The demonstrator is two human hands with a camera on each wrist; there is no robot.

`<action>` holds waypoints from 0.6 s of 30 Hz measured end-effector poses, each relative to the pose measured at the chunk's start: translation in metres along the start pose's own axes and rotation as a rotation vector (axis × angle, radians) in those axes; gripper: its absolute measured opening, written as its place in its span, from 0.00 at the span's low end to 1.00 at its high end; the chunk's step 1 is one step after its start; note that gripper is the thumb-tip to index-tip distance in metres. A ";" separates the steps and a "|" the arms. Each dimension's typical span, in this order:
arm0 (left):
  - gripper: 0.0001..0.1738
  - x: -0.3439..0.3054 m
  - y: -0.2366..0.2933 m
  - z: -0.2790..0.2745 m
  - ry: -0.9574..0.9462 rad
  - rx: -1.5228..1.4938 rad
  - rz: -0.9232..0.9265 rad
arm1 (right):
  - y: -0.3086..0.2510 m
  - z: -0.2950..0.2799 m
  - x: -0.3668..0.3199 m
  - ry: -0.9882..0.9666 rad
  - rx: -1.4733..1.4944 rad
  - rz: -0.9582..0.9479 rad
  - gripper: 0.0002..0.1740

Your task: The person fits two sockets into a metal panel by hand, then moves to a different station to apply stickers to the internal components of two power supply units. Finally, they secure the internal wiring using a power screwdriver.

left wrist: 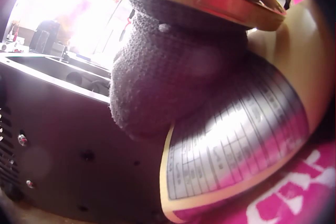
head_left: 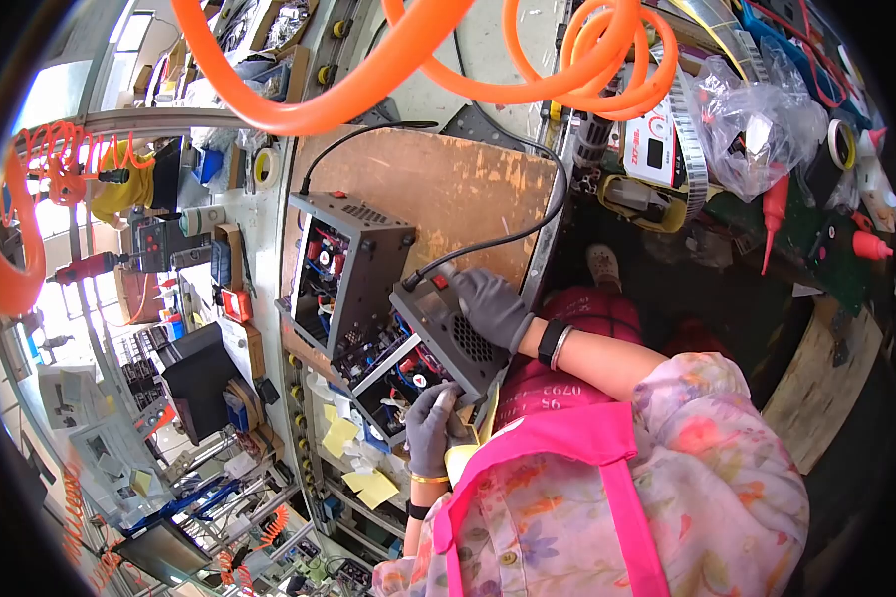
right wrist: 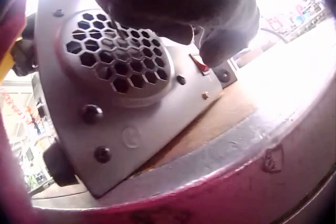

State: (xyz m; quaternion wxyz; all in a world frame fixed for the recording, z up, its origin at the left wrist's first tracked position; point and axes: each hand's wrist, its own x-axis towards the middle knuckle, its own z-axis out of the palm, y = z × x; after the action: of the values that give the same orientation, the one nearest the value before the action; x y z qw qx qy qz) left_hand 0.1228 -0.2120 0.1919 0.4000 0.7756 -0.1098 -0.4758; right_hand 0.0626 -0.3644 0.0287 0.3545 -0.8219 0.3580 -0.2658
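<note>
A grey metal box (head_left: 448, 323) with an exposed interior lies tilted on the bench. My gloved right hand (head_left: 496, 310) is over its honeycomb fan grille (right wrist: 118, 53), fingertips at the red rocker switch (right wrist: 199, 63) beside the plugged-in black cable (head_left: 498, 239). My left hand (head_left: 430, 433), gloved, is at the box's near lower corner with fingers curled. In the left wrist view a silver printed label sheet (left wrist: 231, 145) with yellow backing comes out from under that hand (left wrist: 173, 61); its fingertips are hidden.
A second grey box (head_left: 353, 254) stands beside the first on the worn wooden board (head_left: 438, 179). Orange coiled hoses (head_left: 368, 95) hang across the top. Yellow papers (head_left: 370, 488) lie below the boxes. Tape, plastic bags (head_left: 757, 129) and red bottles (head_left: 775, 214) crowd the right side.
</note>
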 end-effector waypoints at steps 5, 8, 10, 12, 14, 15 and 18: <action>0.14 0.000 0.010 -0.007 -0.004 0.089 0.103 | -0.009 -0.019 -0.012 -0.148 -0.191 -0.205 0.24; 0.13 -0.013 0.055 0.004 0.059 0.061 0.206 | -0.002 -0.041 -0.013 -0.265 -0.077 -0.110 0.17; 0.13 -0.016 0.070 0.007 0.081 0.087 0.300 | -0.018 -0.075 -0.006 -0.154 0.389 -0.179 0.16; 0.11 -0.019 0.085 0.019 0.062 0.113 0.358 | -0.039 -0.105 0.001 -0.312 0.835 -0.104 0.15; 0.10 -0.020 0.096 0.036 0.019 0.133 0.412 | -0.065 -0.155 0.014 -0.833 1.173 0.163 0.14; 0.10 -0.020 0.100 0.043 -0.017 0.139 0.448 | -0.065 -0.158 0.017 -0.848 1.176 0.177 0.14; 0.18 -0.008 0.093 0.042 -0.011 0.102 0.598 | -0.061 -0.158 0.022 -0.767 1.200 0.150 0.11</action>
State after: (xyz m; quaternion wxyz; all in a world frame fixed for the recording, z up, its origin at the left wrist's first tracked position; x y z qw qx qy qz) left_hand 0.1036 -0.2905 0.2551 0.4825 0.7253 -0.3591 -0.3350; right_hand -0.0088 -0.4137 0.1758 0.8636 -0.4939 0.0557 -0.0842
